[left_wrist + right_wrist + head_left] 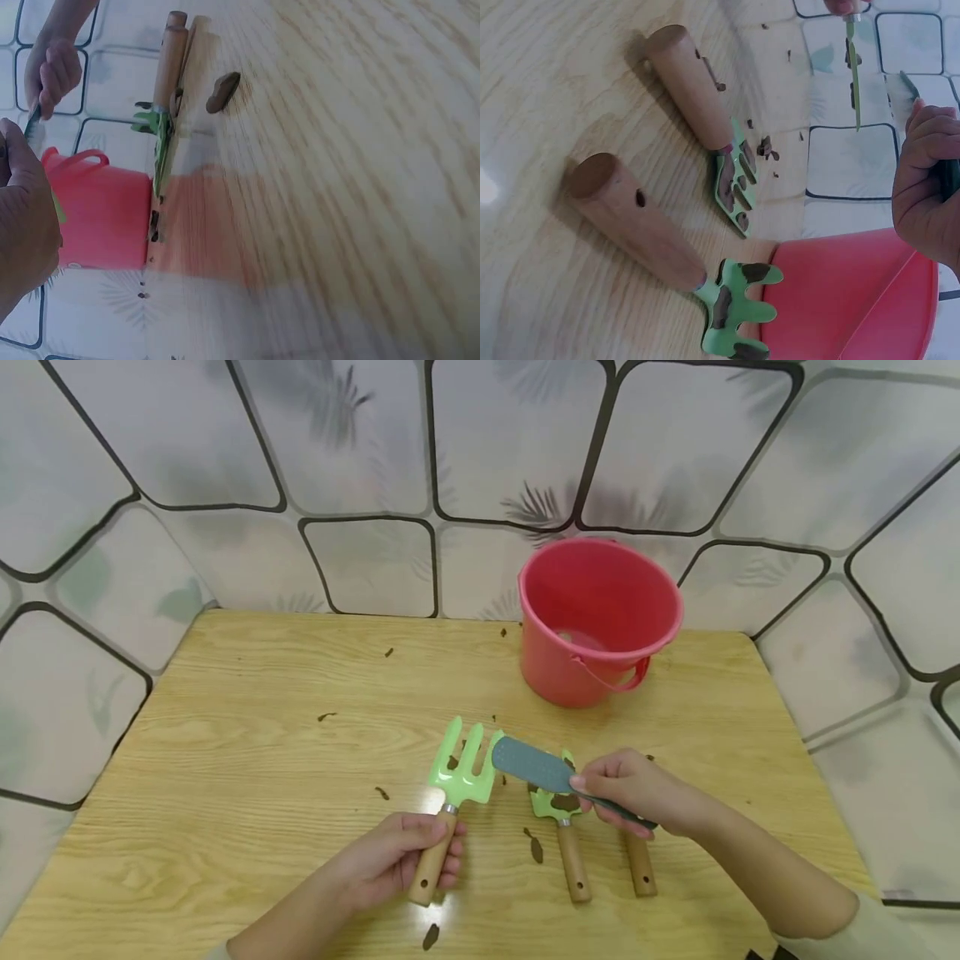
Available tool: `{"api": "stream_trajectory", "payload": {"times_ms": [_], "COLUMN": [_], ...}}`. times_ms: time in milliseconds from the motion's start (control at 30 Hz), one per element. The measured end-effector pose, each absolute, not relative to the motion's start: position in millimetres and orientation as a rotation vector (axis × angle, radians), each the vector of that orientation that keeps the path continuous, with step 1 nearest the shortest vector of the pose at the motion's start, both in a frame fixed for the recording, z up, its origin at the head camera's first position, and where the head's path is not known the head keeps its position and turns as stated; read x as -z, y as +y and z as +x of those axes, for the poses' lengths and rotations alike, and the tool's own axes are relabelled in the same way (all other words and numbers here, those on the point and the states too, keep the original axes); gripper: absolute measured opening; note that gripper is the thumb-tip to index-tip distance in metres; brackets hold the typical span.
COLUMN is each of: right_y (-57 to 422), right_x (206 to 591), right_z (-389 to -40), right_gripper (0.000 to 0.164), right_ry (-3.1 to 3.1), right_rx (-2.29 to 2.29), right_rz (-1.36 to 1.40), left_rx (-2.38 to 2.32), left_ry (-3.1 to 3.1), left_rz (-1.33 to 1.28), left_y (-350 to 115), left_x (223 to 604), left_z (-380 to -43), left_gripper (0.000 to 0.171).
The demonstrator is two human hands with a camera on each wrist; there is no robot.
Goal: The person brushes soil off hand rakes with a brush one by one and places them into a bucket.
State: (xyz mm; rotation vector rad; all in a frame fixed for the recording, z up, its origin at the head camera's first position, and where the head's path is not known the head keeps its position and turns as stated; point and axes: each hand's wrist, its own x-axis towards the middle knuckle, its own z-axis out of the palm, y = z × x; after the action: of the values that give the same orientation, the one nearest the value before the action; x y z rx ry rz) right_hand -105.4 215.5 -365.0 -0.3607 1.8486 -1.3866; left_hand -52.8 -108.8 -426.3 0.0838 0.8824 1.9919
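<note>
My left hand (pixel 397 856) grips the wooden handle of a small green garden fork (pixel 465 787), its tines pointing away and a brown bit showing between them. In my right hand (pixel 637 789) I pinch the thin dark handle of a flat grey-green tool (pixel 532 766) with a rounded, dotted head. That head reaches across to the fork's right tine and overlaps it in the head view. Below my right hand lie two wooden-handled green tools smeared with brown: a slotted hand fork (pixel 727 180) and a pronged hand rake (pixel 735 307). In the head view my hand covers the rake's head.
A red bucket (pixel 566 681) with its handle hanging down stands at the back right of the wooden table (pixel 247 777). Several brown bits, including a larger piece (pixel 431 937) near the front, are scattered about. A patterned padded wall (pixel 367 564) borders the table's back and sides.
</note>
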Motion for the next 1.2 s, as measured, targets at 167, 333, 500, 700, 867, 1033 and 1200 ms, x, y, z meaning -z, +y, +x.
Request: {"api": "stream_trajectory", "payload": {"times_ms": [167,333,500,700,867,1033,1200], "right_y": [216.7,215.2,211.8,206.4,190.3,155.9,129.6], "right_x": [366.4,369.7,375.3,387.1,400.8,403.6,385.6], "right_z": [-102.8,-102.0,-101.7,-104.2,-106.9,-110.1,-120.5], "right_gripper": [0.040,0.039,0.042,0.048,0.049,0.045,0.037], "right_ry": [1.833,1.774,1.695,1.681,1.694,1.713,1.734], "right_rx": [1.381,1.400,1.434,1.387,1.357,1.382,1.442], "right_rz": [-0.380,-0.358,-0.360,-0.387,-0.321,-0.213,-0.228], "left_rx": [-1.985,-1.957,-1.940,-1.912,-1.906,-1.912,-1.848], "left_ry": [0.877,0.864,0.845,0.906,0.884,0.870,0.904], "left_rz": [0.082,0.053,0.026,0.032,0.059,0.049,0.054], "left_y": [-114.5,-109.7,-103.8,-98.2,-96.0,-91.2,-89.7], "left_x": [420.9,417.7,417.5,418.8,424.1,432.0,436.5], "left_z": [-54.5,-56.2,-57.4,-57.2,-54.8,-51.0,-41.3], "left_gripper": [0.021,0.021,0.021,0.019,0.016,0.016,0.019]}}
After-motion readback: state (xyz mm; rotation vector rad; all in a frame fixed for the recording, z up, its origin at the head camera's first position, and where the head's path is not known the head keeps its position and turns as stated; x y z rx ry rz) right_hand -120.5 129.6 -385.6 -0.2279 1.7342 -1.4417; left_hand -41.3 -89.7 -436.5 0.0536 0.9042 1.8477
